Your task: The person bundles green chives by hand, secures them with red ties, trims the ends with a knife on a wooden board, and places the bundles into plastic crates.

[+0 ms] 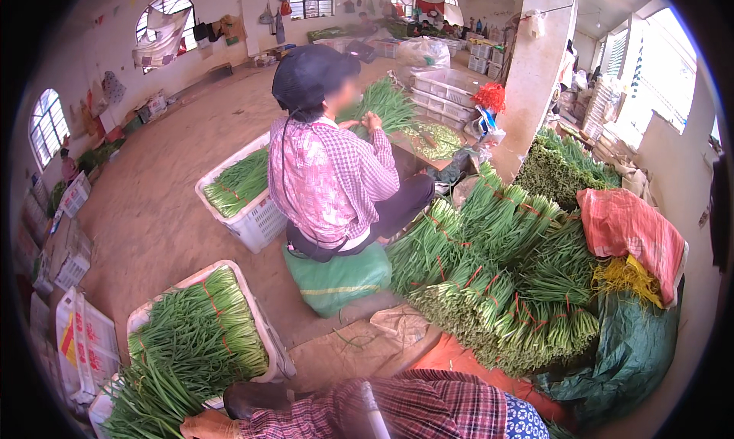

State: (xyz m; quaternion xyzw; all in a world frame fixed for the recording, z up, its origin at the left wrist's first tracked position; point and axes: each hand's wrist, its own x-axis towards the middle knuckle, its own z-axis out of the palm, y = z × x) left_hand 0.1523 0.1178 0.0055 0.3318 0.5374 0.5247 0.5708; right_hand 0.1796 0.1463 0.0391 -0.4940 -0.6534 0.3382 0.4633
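Note:
From the lower edge my arm in a plaid sleeve (413,408) reaches left toward a white crate (269,340) of chives. My left hand (208,424) is at the loose leaf ends of the chives (157,389), where they spill over the crate's near end. Its fingers seem closed on some leaves, partly hidden by them and the picture's edge. Bundled chives (229,309) with red ties lie in the crate, pale stalks toward the right. My right hand is out of sight. Blue patterned cloth (520,417) shows beside my sleeve.
A person (329,164) sits on a green sack (340,278), holding chives. Beside them stands another white crate (260,219). A large pile of tied chives (497,278) lies right, next to a red sack (631,229) and green tarp (634,355). More crates (84,347) line the left.

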